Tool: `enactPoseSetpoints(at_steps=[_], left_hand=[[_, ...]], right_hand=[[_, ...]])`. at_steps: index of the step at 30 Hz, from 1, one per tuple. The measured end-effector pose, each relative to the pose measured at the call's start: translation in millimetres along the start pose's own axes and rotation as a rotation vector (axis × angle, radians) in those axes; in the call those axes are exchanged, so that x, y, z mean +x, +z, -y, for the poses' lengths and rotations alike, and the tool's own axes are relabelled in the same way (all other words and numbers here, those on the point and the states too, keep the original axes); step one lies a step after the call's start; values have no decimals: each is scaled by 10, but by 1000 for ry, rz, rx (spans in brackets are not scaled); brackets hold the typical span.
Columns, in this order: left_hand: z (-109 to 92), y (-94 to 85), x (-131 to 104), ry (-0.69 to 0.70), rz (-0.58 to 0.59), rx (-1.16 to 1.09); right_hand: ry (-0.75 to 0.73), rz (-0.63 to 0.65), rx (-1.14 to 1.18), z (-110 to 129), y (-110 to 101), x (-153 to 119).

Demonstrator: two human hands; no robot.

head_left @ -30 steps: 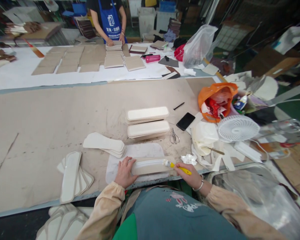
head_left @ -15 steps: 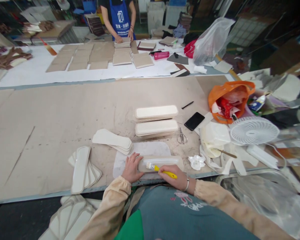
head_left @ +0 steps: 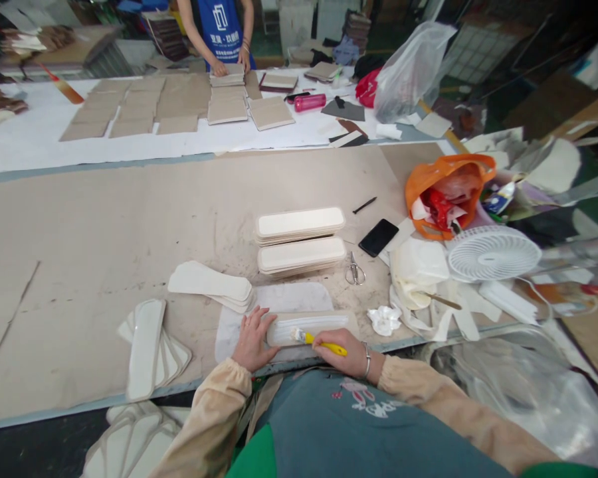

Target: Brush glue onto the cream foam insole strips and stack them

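Observation:
A long rounded beige piece (head_left: pixel 349 321) lies on a pale sheet (head_left: pixel 299 297) at the table's near edge, with whitish streaks along its middle. My left hand (head_left: pixel 253 340) rests at the left end of that piece, fingers apart, holding nothing. My right hand (head_left: pixel 339 352) is closed round the yellow handle of a brush (head_left: pixel 323 343), whose whitish bristles touch the piece left of its middle. Just beyond are two stacks of similar pieces, a far one (head_left: pixel 300 222) and a nearer one (head_left: pixel 301 252). Fanned white strips (head_left: pixel 210 281) and another fan (head_left: pixel 147 348) lie to the left.
Scissors (head_left: pixel 355 270), a black phone (head_left: pixel 379 238), crumpled white paper (head_left: pixel 384 320), an orange bag (head_left: pixel 421 189) and a white fan (head_left: pixel 493 254) stand or lie to the right. Across the table, a person in a blue apron (head_left: pixel 220 33) handles stacked panels (head_left: pixel 228 76).
The whole view has shifted, so the table's things appear farther left. The brush tip sits slightly nearer me on the beige piece. My left hand still rests at its left end.

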State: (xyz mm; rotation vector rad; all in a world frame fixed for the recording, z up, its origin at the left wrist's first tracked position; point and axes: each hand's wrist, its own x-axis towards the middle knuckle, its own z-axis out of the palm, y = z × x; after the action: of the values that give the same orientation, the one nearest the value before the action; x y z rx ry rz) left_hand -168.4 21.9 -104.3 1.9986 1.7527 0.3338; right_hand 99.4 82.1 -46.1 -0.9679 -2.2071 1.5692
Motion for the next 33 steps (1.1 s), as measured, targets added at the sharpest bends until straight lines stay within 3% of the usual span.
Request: enactPoseSetpoints(at_steps=[9, 17, 22, 27, 33], left_hand=[[3, -2, 13, 21, -3, 49], [8, -2, 26, 37, -11, 84], [13, 11, 10, 32, -24, 90], [30, 31, -12, 8, -21, 71], [15, 22, -19, -18, -5, 5]], right_hand=[[169, -179, -26, -186, -392, -624], [199, -249, -113, -279, -605, -890], [176, -289, -135, -229, -636, -915], [211, -344, -39, -229, -541, -750], [343, -388, 12, -292, -566, -733]])
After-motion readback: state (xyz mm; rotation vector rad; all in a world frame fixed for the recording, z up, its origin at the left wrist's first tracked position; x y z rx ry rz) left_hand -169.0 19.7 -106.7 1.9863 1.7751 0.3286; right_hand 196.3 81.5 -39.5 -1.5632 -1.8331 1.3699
